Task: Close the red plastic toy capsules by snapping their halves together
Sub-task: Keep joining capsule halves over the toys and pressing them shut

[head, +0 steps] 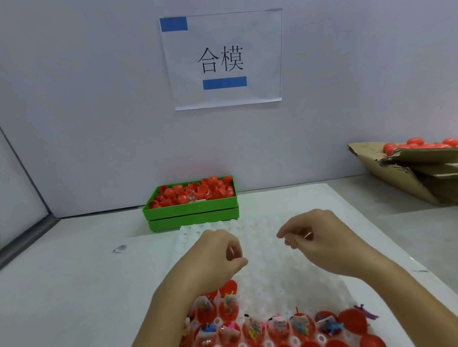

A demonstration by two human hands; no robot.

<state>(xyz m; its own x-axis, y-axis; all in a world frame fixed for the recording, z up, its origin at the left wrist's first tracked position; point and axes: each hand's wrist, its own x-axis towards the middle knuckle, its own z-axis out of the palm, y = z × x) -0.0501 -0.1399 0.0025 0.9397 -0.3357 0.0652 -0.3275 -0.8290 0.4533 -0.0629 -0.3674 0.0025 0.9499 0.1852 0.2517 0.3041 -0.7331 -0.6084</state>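
A white dimpled tray [278,273] lies on the table in front of me. Its near rows hold red capsule halves [229,331] filled with small bagged toys, and several closed red capsules [353,321] sit at the near right. My left hand [217,254] hovers over the tray's left part with fingers loosely curled, nothing visible in it. My right hand [318,237] hovers over the tray's far middle, fingers curled in, thumb near the fingertips; I see no capsule in it.
A green bin [193,214] of loose red capsule halves stands against the wall beyond the tray. A torn cardboard box [404,172] with closed red capsules sits at the right. A small scrap [120,248] lies on the table at the left. A paper sign hangs on the wall.
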